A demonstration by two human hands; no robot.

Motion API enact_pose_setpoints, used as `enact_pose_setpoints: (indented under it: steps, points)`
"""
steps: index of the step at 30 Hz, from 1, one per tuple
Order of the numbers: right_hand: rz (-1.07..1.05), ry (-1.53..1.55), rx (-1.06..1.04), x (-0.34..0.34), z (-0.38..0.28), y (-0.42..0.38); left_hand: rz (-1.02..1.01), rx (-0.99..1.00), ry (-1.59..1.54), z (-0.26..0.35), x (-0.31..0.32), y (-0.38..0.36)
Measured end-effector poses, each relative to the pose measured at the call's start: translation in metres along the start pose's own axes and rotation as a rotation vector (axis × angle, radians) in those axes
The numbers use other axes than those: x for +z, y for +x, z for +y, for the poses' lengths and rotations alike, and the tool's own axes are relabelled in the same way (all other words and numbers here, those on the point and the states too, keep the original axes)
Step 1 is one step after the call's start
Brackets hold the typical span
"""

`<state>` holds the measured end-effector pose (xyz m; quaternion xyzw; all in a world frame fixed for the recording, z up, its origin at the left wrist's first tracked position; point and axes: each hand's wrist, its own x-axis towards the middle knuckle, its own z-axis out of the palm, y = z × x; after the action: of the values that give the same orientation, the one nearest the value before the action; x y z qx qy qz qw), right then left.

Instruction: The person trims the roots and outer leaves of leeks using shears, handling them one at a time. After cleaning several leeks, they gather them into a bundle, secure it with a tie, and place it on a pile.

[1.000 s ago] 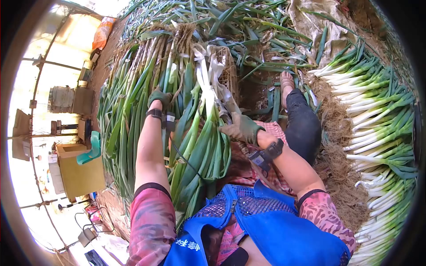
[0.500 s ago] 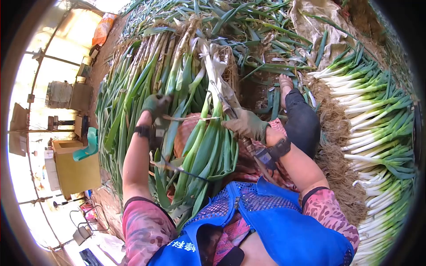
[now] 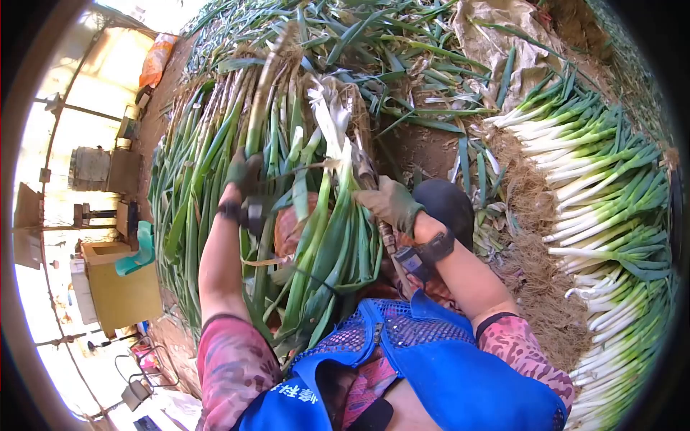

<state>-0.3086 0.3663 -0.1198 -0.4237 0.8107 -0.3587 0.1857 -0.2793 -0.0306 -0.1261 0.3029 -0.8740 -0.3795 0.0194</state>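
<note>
My left hand [image 3: 246, 172], in a dark green work glove, is closed round the green part of a leek [image 3: 257, 118]. The leek's root end points up and away and is blurred. My right hand [image 3: 392, 203], also gloved, is wrapped round a metal wand with a hose fitting [image 3: 388, 237] that runs back toward my body. Beside that hand, peeled leek leaves [image 3: 323, 237] hang over my lap, with pale torn ends [image 3: 330, 118] above them. A thick pile of unpeeled leeks [image 3: 201, 151] lies beyond my left hand.
Cleaned white-stemmed leeks [image 3: 582, 179] lie in a long row at the right, roots [image 3: 532, 273] toward me. Loose leaves [image 3: 417, 36] and a crumpled sack [image 3: 489, 36] lie at the back. A yellow box [image 3: 122, 287] with a teal piece [image 3: 136, 251] stands left.
My left hand now grips a leek that stands up from it, where before no leek rose from the hand. The right hand has shifted slightly left with the wand. My bent leg has drawn in.
</note>
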Motion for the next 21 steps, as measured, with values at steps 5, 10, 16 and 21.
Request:
enact_pose_setpoints:
  steps: [5,10,16,21]
  points:
    - [0.048,-0.124,-0.356,0.07,0.059,0.035,0.21,0.222,-0.232,0.052,-0.112,-0.115]
    - [-0.276,0.331,0.169,0.08,0.09,0.077,0.602,0.436,0.312,0.094,-0.287,-0.239]
    - [-0.33,0.132,-0.158,0.089,0.118,0.082,1.008,0.136,0.746,0.23,-0.397,-0.42]
    - [-0.19,0.324,0.1,0.068,0.092,0.074,0.462,-0.013,0.9,0.277,-0.332,-0.37]
